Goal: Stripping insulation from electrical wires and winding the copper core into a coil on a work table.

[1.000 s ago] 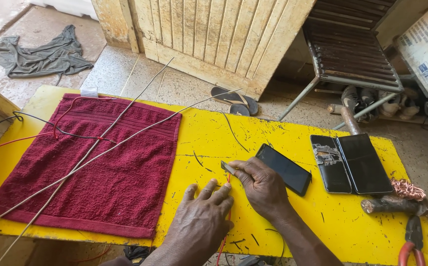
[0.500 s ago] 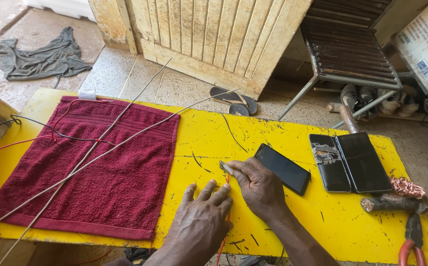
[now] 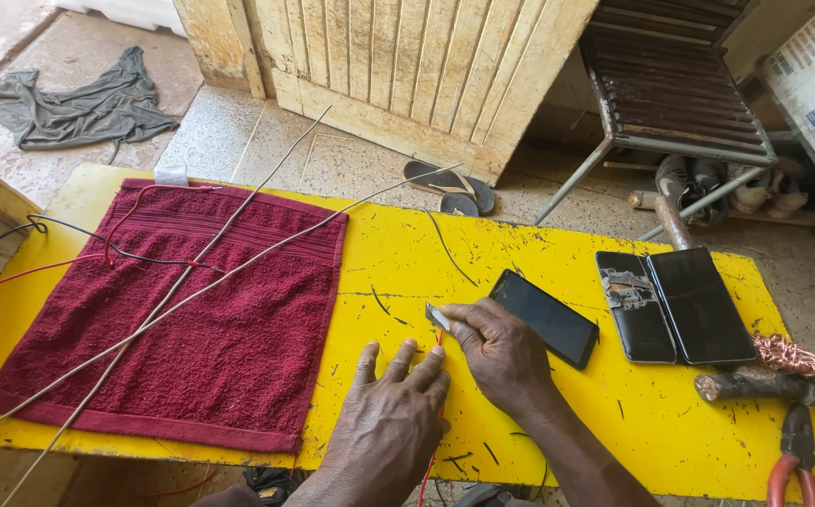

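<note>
Little changes: the left hand (image 3: pixel 390 413) stays flat, pinning a red wire (image 3: pixel 431 460) on the counter (image 3: pixel 398 263); the right hand (image 3: pixel 501 352) keeps pinching a small blade (image 3: pixel 436 316) against it.

The right hand (image 3: pixel 501 352) sits slightly higher on the yellow table (image 3: pixel 398 253) than before. The small blade (image 3: pixel 437 316) now points further from the left hand (image 3: pixel 390 413).

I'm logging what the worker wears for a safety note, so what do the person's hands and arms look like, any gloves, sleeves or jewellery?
Both are bare. The left hand and right hand wear no gloves, and no rings or wristbands show. The forearms are uncovered right to the bottom edge of the picture, so no sleeve is in view. The fingernails are short. No cables or markings show on either arm.
</note>
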